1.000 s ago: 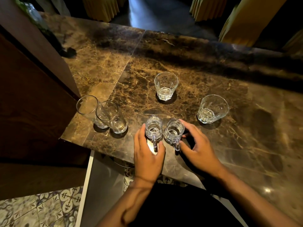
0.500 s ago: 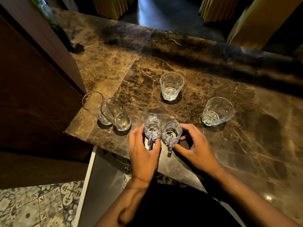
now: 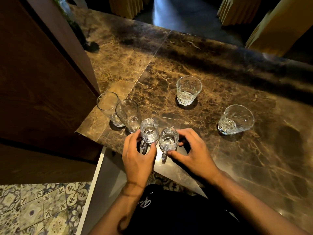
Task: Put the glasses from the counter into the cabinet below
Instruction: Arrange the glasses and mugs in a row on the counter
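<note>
Near the front edge of the brown marble counter [image 3: 203, 68]: two small handled glass mugs side by side, almost touching, handles toward the person. Left hand [image 3: 138, 157] curled round the left mug [image 3: 149, 131], thumb and fingers pinching its sides by the handle. Right hand [image 3: 193, 153] curled round the right mug [image 3: 169, 139], fingers behind it, thumb just beside its handle. Both mugs upright; whether lifted off the stone, cannot tell. Just beside the left mug, toward the counter's left front corner: two tall plain tumblers [image 3: 118, 111], touching. Further back, mid-counter: a faceted tumbler [image 3: 188, 90], upright. Toward the right, well apart: a second faceted tumbler [image 3: 235, 120], upright. Below the front edge: patterned floor tiles [image 3: 42, 207].
</note>
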### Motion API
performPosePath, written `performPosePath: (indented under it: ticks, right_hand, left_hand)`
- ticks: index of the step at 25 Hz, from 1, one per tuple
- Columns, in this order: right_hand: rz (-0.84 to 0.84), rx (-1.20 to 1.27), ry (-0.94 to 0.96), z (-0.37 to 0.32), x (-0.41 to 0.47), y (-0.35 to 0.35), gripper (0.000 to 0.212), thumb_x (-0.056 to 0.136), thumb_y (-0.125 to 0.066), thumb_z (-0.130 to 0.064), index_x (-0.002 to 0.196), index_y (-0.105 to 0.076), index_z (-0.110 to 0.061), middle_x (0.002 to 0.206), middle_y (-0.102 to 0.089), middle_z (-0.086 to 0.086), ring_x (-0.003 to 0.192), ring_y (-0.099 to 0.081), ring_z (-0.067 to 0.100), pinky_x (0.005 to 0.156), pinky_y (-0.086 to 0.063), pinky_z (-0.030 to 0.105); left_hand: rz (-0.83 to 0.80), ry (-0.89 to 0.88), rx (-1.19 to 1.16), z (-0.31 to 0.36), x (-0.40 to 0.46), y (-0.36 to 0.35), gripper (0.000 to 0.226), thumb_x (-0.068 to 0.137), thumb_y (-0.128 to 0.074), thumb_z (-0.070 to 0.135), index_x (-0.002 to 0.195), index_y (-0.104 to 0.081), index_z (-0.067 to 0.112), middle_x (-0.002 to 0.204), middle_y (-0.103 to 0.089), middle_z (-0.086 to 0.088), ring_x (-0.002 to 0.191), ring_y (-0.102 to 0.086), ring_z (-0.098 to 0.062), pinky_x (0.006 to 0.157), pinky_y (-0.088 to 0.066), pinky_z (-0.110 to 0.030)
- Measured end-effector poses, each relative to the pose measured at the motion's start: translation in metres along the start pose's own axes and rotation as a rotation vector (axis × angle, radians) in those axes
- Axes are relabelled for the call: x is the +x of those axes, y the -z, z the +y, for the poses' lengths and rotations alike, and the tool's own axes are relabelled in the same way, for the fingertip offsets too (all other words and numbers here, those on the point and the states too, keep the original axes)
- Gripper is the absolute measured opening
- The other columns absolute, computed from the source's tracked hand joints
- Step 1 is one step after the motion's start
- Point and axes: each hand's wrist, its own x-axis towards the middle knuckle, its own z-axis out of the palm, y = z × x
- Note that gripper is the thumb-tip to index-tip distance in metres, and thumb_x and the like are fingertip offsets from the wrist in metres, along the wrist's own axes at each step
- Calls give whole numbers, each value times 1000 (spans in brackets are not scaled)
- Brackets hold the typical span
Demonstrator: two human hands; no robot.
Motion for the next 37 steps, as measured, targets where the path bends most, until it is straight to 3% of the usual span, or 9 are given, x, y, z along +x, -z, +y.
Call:
performPosePath:
  ticks: [5, 10, 15, 21, 24, 26, 31, 37]
  right_hand:
    - [-22, -44, 19, -2, 5, -6, 54, 76, -87, -25, 124, -62, -29, 112, -57, -17, 97, -57, 4, 79, -46, 14]
    - [-13, -76, 31, -3, 6, -8, 55, 75, -88, -26, 123, -62, -28, 109, -56, -18, 92, -55, 2, 76, -43, 13]
    - [-11, -75, 32, -1, 6, -9, 55, 75, -88, -25, 123, -62, -28, 110, -56, -17, 93, -55, 4, 77, -44, 14]
    - [-37, -78, 42, 0, 5, -7, 64, 75, -88, -28, 132, -59, -25, 116, -56, -13, 102, -57, 8, 81, -49, 19]
    - [-61, -69, 31, 3, 1, -3, 66, 79, -85, -27, 138, -55, -26, 121, -54, -12, 109, -57, 8, 88, -50, 19]
    - [-22, -92, 24, 7, -6, 0, 59, 84, -80, -22, 137, -55, -25, 120, -54, -11, 110, -58, 8, 91, -51, 23]
    - [148, -76, -48, 14, -26, 10, 30, 90, -68, -7, 119, -65, -18, 110, -57, -9, 103, -61, 9, 88, -51, 23]
    - [294, -116, -112, 17, -46, 31, 19, 90, -69, -7, 106, -69, -17, 99, -61, -7, 89, -60, 4, 76, -42, 7]
  left_hand:
    - [28, 11, -22, -4, 2, 5, 48, 75, -86, 15, 119, -66, 16, 111, -61, 12, 102, -60, -5, 92, -46, -15]
    - [52, -24, -9, -8, 2, 4, 49, 74, -86, 11, 119, -68, 11, 109, -54, 14, 100, -54, 1, 92, -41, -4]
    - [45, 2, -19, -10, 2, 3, 51, 75, -86, 14, 122, -67, 13, 111, -54, 14, 103, -56, -1, 94, -47, -15]
    - [-5, 78, -98, -8, 2, 6, 56, 77, -85, 13, 127, -61, 13, 116, -57, 5, 105, -59, 3, 97, -48, -17]
    - [3, 108, -170, -10, -6, 13, 55, 78, -80, 2, 126, -59, 14, 121, -58, 0, 111, -60, 1, 101, -48, -19]
    - [48, 58, -208, -11, -18, 19, 42, 80, -73, -7, 114, -61, 14, 112, -61, -5, 101, -63, -2, 92, -54, -21]
    - [63, -74, -168, -12, -46, 21, 19, 80, -64, 3, 88, -52, 17, 90, -53, -5, 79, -56, -24, 66, -51, -40]
    - [-244, -178, -241, 31, -72, 10, 5, 84, -60, 17, 86, -59, 13, 88, -57, 2, 79, -58, -10, 68, -48, -18]
